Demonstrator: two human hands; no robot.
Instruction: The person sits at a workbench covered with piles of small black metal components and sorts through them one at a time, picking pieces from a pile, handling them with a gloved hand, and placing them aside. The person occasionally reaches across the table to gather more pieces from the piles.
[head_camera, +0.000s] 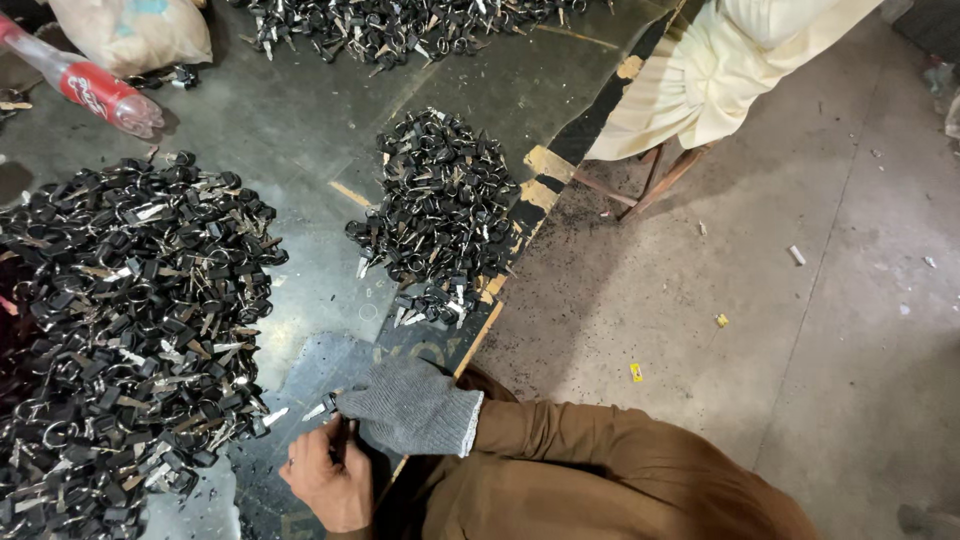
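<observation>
Counter: dark, scuffed sheet (330, 130) under our hands, with grey concrete floor (800, 330) to its right.
Left hand: our bare left hand (328, 480) sits at the counter's near edge, its grip narrow, fingers pinched on a small black key (340, 432).
Right hand: our right hand (410, 405), in a grey knit glove, meets the left at that key; its grip is closed on the key's black head, and a silver blade (316, 410) pokes out to the left.
Big pile: black-headed keys (130, 330) heaped just left of our hands.
Small pile: more keys (440, 215) beyond our hands, near the counter's edge.
Far pile: a third heap (400, 25) at the top.
Bottle: a clear one with a red label (85, 85) lies top left, beside a pale bag (130, 30).
Other person: someone in cream cloth (730, 60) sits on a stool (655, 180) at the far edge.
</observation>
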